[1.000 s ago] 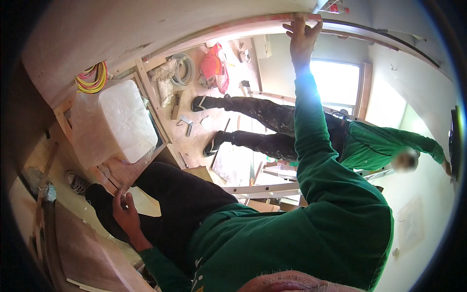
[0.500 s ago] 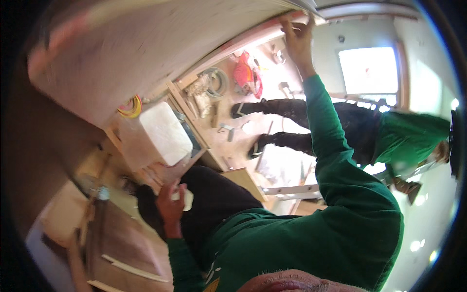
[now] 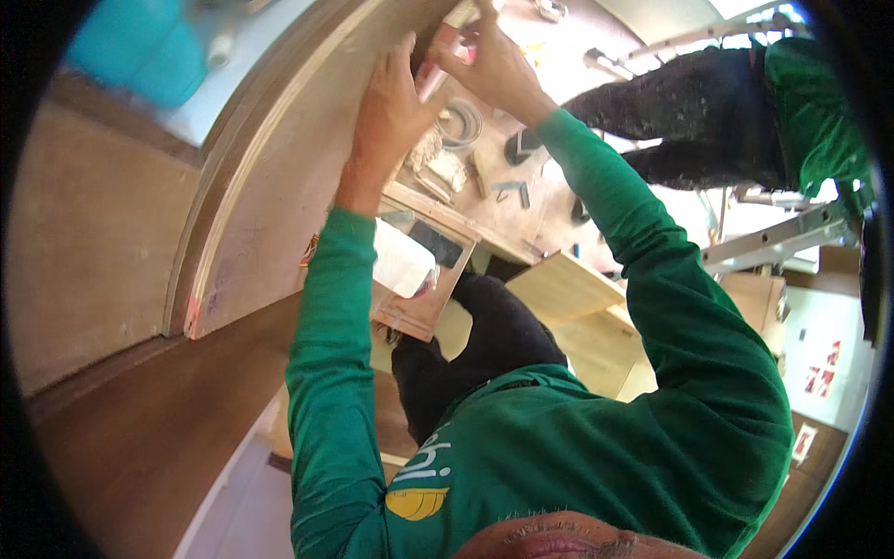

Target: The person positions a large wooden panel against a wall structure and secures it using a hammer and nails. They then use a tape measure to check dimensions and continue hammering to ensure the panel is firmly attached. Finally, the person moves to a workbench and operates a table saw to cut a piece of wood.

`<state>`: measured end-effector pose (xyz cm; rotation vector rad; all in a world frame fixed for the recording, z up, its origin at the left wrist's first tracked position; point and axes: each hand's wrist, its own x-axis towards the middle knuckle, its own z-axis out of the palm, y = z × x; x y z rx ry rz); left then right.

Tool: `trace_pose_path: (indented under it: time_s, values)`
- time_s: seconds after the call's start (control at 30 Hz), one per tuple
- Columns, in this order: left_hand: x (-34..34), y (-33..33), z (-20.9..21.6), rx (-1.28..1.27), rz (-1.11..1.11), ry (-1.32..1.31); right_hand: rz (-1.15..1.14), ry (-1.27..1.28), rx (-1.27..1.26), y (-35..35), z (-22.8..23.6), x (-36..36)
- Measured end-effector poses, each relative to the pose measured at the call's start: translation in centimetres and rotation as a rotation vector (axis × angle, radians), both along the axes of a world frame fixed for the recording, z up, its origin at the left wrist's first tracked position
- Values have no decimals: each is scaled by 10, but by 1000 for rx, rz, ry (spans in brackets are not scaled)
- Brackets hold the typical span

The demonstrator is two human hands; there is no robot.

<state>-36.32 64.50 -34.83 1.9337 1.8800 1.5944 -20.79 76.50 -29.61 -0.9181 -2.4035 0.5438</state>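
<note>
A large brown wooden panel (image 3: 270, 224) with a pale layered edge stands at my upper left. Against its face, near the far edge, my left hand (image 3: 391, 116) lies with its fingers stretched out. Just right of it, my right hand (image 3: 503, 74) has its thumb and fingers curled around the panel's reddish edge (image 3: 438, 65). Both arms are raised, and some fingertips are partly hidden near the top of the view. Whether a small piece sits between the hands, I cannot make out.
Below my hands a white plastic container (image 3: 400, 261) sits in a wooden frame (image 3: 447, 293). Coiled hose (image 3: 459, 126) lies on the littered floor beyond. A co-worker in dark trousers (image 3: 698, 116) stands at the right beside an aluminium ladder (image 3: 773, 238). A turquoise container (image 3: 140, 47) is at upper left.
My left hand has risen from beside my leg, where it held a small pale piece, to the panel. My right hand stays at the panel's edge. My view has shifted and turned.
</note>
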Motion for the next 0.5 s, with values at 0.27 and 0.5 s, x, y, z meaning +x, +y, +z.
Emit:
trace_pose_path:
  time_s: [0.27, 0.5]
  values:
    - [-36, 94, 0, -496, -81, 277, 194, 285, 0, 35, 4, 47]
    - [-40, 70, -13, -542, 182, 137, -379, 61, -341, 95, -235, 161]
